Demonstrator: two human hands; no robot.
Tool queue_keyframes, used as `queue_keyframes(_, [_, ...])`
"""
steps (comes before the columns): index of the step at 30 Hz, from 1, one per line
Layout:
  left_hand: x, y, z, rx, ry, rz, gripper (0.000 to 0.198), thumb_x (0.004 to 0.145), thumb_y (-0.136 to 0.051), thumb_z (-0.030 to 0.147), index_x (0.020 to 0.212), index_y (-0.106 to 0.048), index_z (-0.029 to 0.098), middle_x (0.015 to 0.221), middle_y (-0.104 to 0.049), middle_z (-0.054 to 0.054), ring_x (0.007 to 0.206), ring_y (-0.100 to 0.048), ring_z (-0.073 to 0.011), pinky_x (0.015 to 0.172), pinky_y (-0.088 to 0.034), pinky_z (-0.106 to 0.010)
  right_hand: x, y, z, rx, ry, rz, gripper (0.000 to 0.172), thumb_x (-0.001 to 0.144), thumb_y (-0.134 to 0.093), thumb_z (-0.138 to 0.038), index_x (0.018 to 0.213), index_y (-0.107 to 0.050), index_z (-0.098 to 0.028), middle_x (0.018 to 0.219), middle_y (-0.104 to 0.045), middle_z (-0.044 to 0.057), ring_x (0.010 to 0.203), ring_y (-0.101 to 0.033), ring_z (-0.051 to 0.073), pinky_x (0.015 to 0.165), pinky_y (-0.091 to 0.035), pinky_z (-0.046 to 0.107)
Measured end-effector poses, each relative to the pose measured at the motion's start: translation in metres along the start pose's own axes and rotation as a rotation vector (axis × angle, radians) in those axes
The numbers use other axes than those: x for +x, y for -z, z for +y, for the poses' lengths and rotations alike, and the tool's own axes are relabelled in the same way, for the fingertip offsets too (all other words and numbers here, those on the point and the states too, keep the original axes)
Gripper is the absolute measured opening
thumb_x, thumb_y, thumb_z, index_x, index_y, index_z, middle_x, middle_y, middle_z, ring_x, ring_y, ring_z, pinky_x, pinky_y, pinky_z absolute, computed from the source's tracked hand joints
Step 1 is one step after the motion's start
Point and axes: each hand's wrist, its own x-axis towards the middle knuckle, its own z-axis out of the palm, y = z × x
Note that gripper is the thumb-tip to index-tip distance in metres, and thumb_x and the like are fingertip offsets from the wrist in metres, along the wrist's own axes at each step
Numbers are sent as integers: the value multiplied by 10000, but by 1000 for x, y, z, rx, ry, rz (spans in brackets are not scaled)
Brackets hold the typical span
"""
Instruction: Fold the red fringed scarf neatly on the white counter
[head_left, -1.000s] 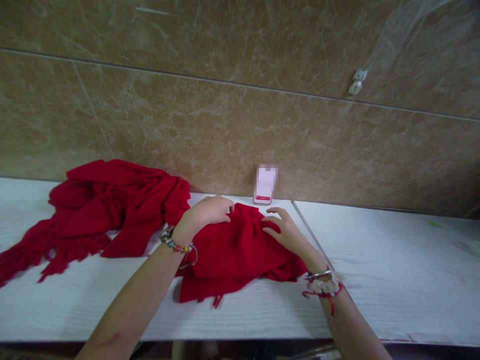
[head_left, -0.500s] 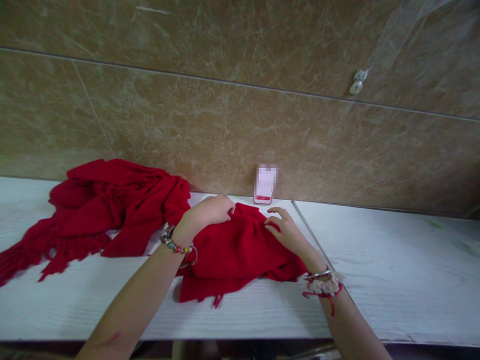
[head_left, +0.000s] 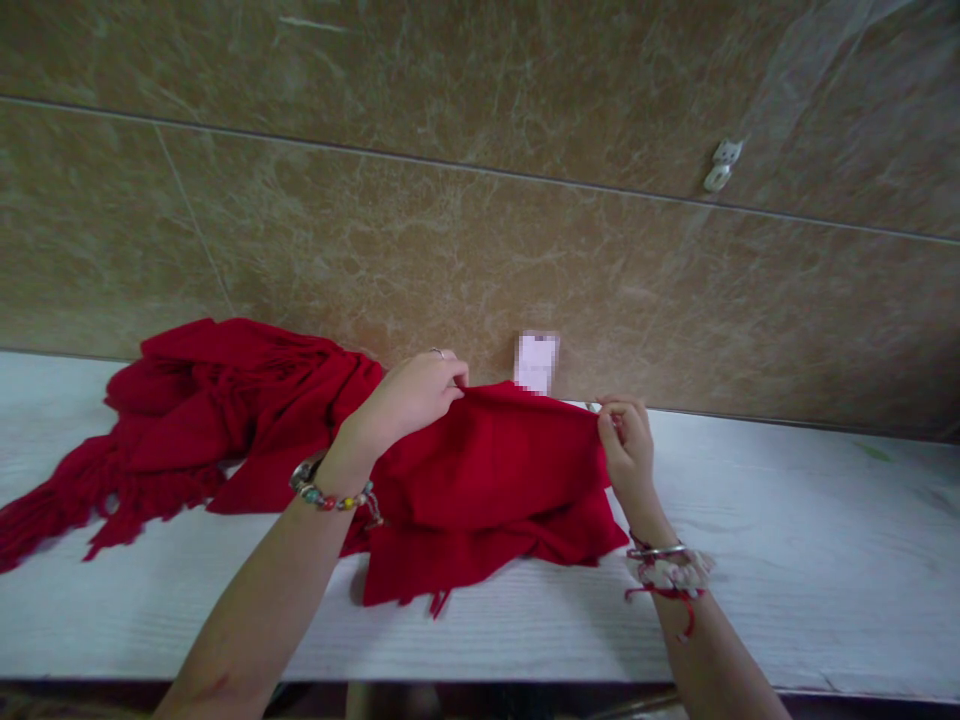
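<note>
A red fringed scarf [head_left: 487, 470] is spread between my hands, its far edge lifted off the white tabletop and drawn fairly straight. My left hand [head_left: 420, 395], with a ring and a beaded bracelet at the wrist, pinches that edge near its left end. At the right corner, my right hand [head_left: 628, 440] has its fingers closed on the cloth. The near part of the scarf lies in folds on the table, with a bit of fringe toward the front edge. To the left rests a heap of more red fringed cloth [head_left: 240, 410]; whether it joins the held piece I cannot tell.
A phone [head_left: 536, 362] with a blurred screen leans on the brown marble-patterned wall [head_left: 420, 250] behind the scarf. The white table [head_left: 787, 560] runs along the wall. A small white cat-shaped hook [head_left: 724, 165] is fixed high on the right.
Both hands have closed on the scarf's far edge and raised it. My right hand has moved right, stretching the cloth, which now covers the phone's lower end.
</note>
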Motion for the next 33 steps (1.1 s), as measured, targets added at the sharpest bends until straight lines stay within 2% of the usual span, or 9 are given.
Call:
queue_keyframes(2, [-6, 6, 3, -107, -69, -188, 138, 776, -498, 206, 821, -627, 187, 882, -630, -15, 834, -565, -148, 759, -396, -228, -1, 3, 1, 121, -36, -65, 193, 795, -424, -270, 615, -464, -212, 790, -535, 38, 836, -527, 194, 740, -429, 349])
queue_keyframes(5, [-13, 11, 5, -290, -165, -662, 151, 785, -508, 263, 849, -634, 210, 832, -657, 23, 769, -585, -122, 675, -406, -179, -1, 4, 4, 238, -60, -100, 305, 808, -403, -272, 511, -425, -207, 754, -547, 36, 848, -543, 200, 750, -434, 354])
queue_keyframes(6, [-14, 11, 5, -307, -156, -715, 170, 795, -493, 263, 876, -633, 210, 842, -663, 23, 768, -588, -119, 666, -405, -173, -1, 4, 4, 238, -59, -109, 315, 811, -407, -273, 505, -433, -206, 743, -549, 34, 840, -546, 198, 750, -435, 355])
queue_keyframes(12, [-1, -15, 1, -51, 13, -399, 234, 783, -508, 251, 979, -620, 186, 1001, -647, -45, 880, -577, -168, 729, -398, -213, -7, -10, 5, -33, 26, -423, 94, 762, -526, -276, 748, -599, -219, 888, -567, 55, 874, -543, 202, 806, -440, 386])
queue_keyframes(16, [8, -32, 10, 11, -95, -485, 288, 722, -607, 242, 1002, -617, 178, 1038, -638, -55, 900, -571, -174, 739, -394, -206, -21, -21, 12, -235, 59, -660, 279, 719, -599, -251, 997, -605, -227, 1089, -518, 101, 1030, -487, 250, 869, -421, 444])
queue_keyframes(19, [9, -38, 17, 66, -99, -615, 299, 683, -645, 210, 979, -625, 173, 999, -652, -52, 828, -584, -167, 666, -401, -200, -27, -25, 17, -363, 31, -763, 270, 712, -615, -222, 982, -625, -229, 1117, -509, 105, 1060, -464, 266, 861, -423, 463])
queue_keyframes(26, [10, -36, 15, 90, -17, -573, 245, 681, -579, 107, 911, -637, 169, 822, -671, -14, 688, -573, -127, 547, -373, -180, -27, -27, 15, -435, -66, -916, 118, 751, -569, -187, 835, -650, -205, 1140, -511, 86, 1069, -459, 240, 871, -413, 406])
queue_keyframes(31, [9, -31, 15, 84, -1, -529, 219, 688, -551, 104, 879, -639, 168, 824, -668, -19, 686, -571, -132, 554, -375, -191, -28, -28, 16, -495, -151, -846, 294, 763, -562, -243, 1048, -573, -169, 1143, -507, 136, 1049, -473, 267, 825, -427, 407])
queue_keyframes(33, [8, -30, 15, 88, 2, -527, 225, 692, -543, 104, 883, -639, 173, 830, -668, -19, 691, -574, -136, 556, -377, -194, -29, -28, 20, -510, -160, -819, 263, 762, -563, -248, 1014, -585, -176, 1121, -518, 133, 1026, -488, 264, 806, -432, 398])
